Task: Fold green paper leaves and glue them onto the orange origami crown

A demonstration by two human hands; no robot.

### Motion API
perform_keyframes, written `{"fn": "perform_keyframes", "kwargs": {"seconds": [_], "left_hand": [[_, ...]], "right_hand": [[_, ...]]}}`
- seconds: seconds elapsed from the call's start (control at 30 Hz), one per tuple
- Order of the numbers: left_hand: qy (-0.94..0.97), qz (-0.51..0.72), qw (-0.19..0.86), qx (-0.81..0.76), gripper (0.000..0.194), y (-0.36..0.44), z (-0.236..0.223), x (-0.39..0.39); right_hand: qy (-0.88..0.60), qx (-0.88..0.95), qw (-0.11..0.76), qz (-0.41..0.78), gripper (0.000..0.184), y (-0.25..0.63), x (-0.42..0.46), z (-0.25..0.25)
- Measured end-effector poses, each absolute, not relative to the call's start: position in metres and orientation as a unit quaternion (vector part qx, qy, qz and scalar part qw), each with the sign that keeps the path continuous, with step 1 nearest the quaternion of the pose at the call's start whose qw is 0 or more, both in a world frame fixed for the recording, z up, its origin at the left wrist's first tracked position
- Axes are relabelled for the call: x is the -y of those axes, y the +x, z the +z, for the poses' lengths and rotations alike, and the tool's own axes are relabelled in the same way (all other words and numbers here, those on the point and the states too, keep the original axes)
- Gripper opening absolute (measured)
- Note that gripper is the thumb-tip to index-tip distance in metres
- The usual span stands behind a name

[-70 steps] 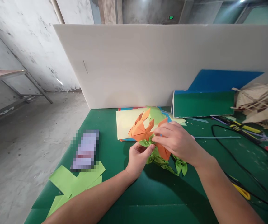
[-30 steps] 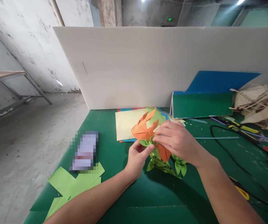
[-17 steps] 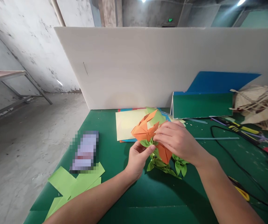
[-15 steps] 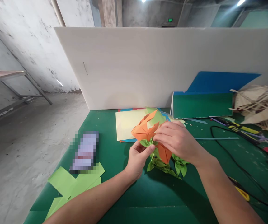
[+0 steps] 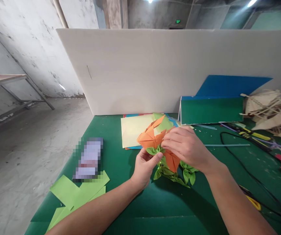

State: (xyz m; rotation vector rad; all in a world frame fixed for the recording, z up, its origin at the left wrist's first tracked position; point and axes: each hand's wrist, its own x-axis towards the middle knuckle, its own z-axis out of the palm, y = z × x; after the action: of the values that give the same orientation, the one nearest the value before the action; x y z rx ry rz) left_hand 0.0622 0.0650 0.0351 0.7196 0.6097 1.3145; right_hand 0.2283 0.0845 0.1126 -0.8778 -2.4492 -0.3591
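Watching from a distance through the head camera, I look down on the dark green tabletop (image 5: 120,163), where the left hand (image 5: 144,166), entering from the near left, has its thumb at the near side of a small green leaf (image 5: 155,150) and its fingers behind, so that I read it as pinched on that piece. Just beyond the thumb sits an orange folded flower (image 5: 150,138), to the left of the right hand (image 5: 185,145); its petals point up and away to the right, so its longer line leans along that slant rather than straight at either wrist. The right hand faces it from the other side, fingers bent together where green meets orange; its tips are partly covered, and I cannot tell which paper, if any, they grip. Neither hand is clearly nearer: the leaf lies between both, at the base of the flower. A second orange piece (image 5: 172,162) shows below the right hand, pointed end toward the camera, above a cluster of green folded leaves (image 5: 167,173). Behind the flower lie pale yellow sheets (image 5: 132,132); well to the left, a blurred-out, phone-like slab (image 5: 90,156) rests beside cut green papers (image 5: 81,192).
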Motion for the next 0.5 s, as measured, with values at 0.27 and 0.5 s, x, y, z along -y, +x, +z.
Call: {"fn": "perform_keyframes", "kwargs": {"seconds": [0.27,0.5], "left_hand": [[0.322,0.587,0.693,-0.268,0.028,0.0610,0.0397,-0.0643],[0.335,0.587,0.687,-0.266,0.029,0.0627,0.0412,-0.0654]], "right_hand": [[-0.324,0.899,0.262,-0.136,0.016,0.2281,-0.0832,0.1141],[-0.324,0.897,0.268,-0.133,0.019,0.2287,-0.0782,0.1211]]}}
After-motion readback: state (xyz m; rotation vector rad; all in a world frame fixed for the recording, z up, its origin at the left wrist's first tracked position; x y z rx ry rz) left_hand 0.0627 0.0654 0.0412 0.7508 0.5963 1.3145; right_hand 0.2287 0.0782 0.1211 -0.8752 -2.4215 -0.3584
